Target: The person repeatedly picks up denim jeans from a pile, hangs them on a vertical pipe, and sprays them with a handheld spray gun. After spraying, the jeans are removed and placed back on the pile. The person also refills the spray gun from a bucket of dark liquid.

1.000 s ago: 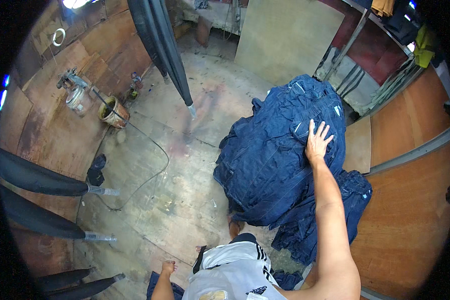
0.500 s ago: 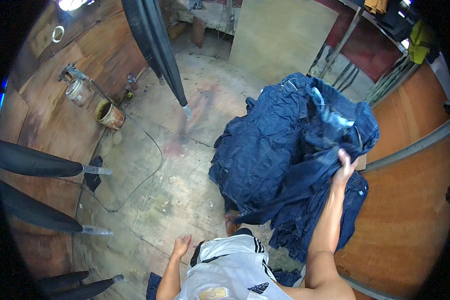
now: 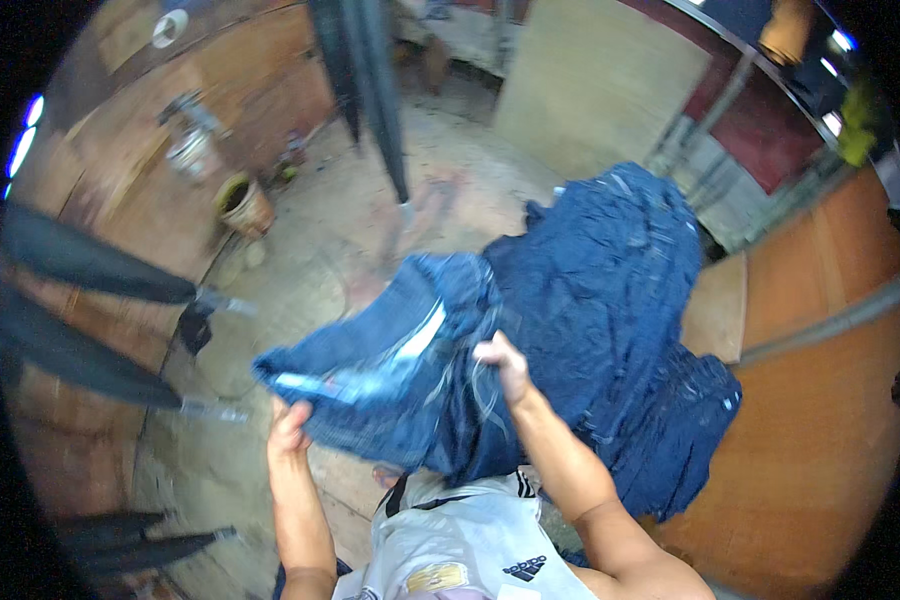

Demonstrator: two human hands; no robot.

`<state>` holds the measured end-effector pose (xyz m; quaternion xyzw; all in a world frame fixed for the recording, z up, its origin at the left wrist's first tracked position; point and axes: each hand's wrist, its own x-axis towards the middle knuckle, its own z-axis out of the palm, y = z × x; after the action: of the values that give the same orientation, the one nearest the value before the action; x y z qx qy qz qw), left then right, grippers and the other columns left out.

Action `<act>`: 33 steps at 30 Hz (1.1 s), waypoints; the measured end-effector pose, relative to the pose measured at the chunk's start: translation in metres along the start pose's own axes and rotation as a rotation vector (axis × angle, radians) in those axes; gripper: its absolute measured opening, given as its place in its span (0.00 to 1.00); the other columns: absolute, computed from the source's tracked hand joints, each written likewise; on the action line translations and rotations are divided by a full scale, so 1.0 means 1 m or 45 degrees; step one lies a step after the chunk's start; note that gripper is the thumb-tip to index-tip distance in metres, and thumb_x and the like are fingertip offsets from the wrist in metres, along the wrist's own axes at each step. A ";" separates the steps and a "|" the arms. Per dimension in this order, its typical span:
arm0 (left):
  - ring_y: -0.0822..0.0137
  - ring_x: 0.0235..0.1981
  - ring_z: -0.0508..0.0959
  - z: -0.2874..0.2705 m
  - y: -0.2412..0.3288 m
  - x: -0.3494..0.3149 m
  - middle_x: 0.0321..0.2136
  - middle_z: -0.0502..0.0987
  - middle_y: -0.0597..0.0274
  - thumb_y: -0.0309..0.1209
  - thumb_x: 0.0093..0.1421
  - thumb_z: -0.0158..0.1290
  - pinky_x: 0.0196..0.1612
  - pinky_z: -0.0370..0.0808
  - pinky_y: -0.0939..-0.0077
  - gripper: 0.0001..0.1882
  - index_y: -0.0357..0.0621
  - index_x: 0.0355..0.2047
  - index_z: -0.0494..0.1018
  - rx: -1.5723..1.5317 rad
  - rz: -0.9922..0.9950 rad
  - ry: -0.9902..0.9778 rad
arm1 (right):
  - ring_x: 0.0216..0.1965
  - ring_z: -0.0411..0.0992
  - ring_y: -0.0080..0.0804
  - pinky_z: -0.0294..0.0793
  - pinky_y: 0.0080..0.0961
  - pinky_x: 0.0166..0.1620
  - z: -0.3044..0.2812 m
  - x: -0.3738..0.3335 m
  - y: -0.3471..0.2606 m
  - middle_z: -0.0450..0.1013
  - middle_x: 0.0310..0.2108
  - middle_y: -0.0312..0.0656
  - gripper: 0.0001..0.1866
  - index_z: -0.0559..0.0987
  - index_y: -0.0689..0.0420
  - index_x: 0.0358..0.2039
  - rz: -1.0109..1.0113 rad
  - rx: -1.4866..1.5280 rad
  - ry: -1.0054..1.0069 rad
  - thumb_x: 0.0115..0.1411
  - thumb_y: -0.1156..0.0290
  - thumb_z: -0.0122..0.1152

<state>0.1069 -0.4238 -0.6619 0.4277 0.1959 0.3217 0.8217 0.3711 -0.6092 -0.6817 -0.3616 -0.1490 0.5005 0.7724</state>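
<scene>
A pair of dark blue jeans (image 3: pixel 370 335) is stretched between my two hands in front of my body, its waist opening showing a lighter inside. My left hand (image 3: pixel 290 428) is closed on the waist's left end. On the other side my right hand (image 3: pixel 505 368) grips the denim, with loose pale threads hanging beside it. The lower part of the jeans drops toward my shorts, partly out of sight. Just beyond my right hand lies a large heap of crumpled dark blue denim garments (image 3: pixel 600 270).
Black tube-shaped forms (image 3: pixel 100 260) with clear tips jut in from the left; another black form (image 3: pixel 385 110) hangs at the back. A stained bucket (image 3: pixel 243 205) and a spray gun with a cup (image 3: pixel 188 140) are by the left wooden wall. A curved wooden panel (image 3: pixel 810 430) borders the right.
The right hand has brought the jeans leftward off the heap to the front of my body. My left hand has risen and taken hold of the waist.
</scene>
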 end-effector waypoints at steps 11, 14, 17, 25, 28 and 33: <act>0.71 0.38 0.80 -0.019 0.071 -0.057 0.37 0.84 0.52 0.35 0.53 0.70 0.43 0.77 0.72 0.22 0.29 0.42 0.79 0.980 -0.077 -0.543 | 0.48 0.73 0.33 0.75 0.32 0.48 0.103 0.079 0.086 0.72 0.53 0.45 0.39 0.56 0.49 0.72 0.555 -0.986 -0.512 0.67 0.42 0.51; 0.55 0.43 0.83 -0.043 0.066 -0.072 0.40 0.82 0.41 0.43 0.53 0.68 0.48 0.77 0.66 0.30 0.26 0.44 0.77 1.236 -0.284 -0.856 | 0.48 0.74 0.37 0.76 0.34 0.50 0.142 0.100 0.146 0.74 0.53 0.49 0.45 0.52 0.47 0.73 0.793 -1.270 -0.948 0.61 0.59 0.65; 0.46 0.43 0.82 -0.070 0.062 -0.088 0.41 0.81 0.37 0.46 0.53 0.67 0.48 0.77 0.63 0.32 0.26 0.45 0.76 1.379 -0.368 -0.995 | 0.48 0.75 0.42 0.74 0.36 0.52 0.157 0.110 0.226 0.77 0.48 0.56 0.45 0.61 0.51 0.70 0.647 -1.646 -1.227 0.47 0.78 0.55; 0.72 0.37 0.79 -0.244 0.072 -0.155 0.38 0.84 0.60 0.34 0.47 0.73 0.43 0.76 0.74 0.28 0.31 0.45 0.79 0.761 -0.209 0.161 | 0.53 0.75 0.45 0.70 0.33 0.60 0.136 0.141 0.235 0.79 0.46 0.52 0.30 0.81 0.60 0.49 0.164 -1.702 -0.655 0.42 0.85 0.47; 0.73 0.33 0.76 -0.311 0.025 -0.183 0.31 0.79 0.63 0.39 0.54 0.69 0.38 0.75 0.74 0.23 0.29 0.40 0.79 0.740 -0.589 0.447 | 0.42 0.79 0.49 0.76 0.36 0.52 0.119 0.116 0.225 0.80 0.42 0.54 0.24 0.81 0.65 0.45 0.001 -1.931 -0.963 0.45 0.83 0.49; 0.55 0.48 0.79 -0.322 -0.098 -0.221 0.45 0.80 0.43 0.65 0.57 0.57 0.51 0.74 0.64 0.45 0.30 0.52 0.73 0.869 -0.953 0.731 | 0.44 0.77 0.55 0.76 0.44 0.51 0.079 0.049 0.280 0.80 0.40 0.54 0.19 0.83 0.56 0.43 0.572 -2.691 -1.317 0.50 0.64 0.64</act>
<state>-0.2085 -0.4339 -0.9118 0.4656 0.6414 0.0310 0.6090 0.1602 -0.4673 -0.8312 -0.5911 -0.7129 0.3404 -0.1629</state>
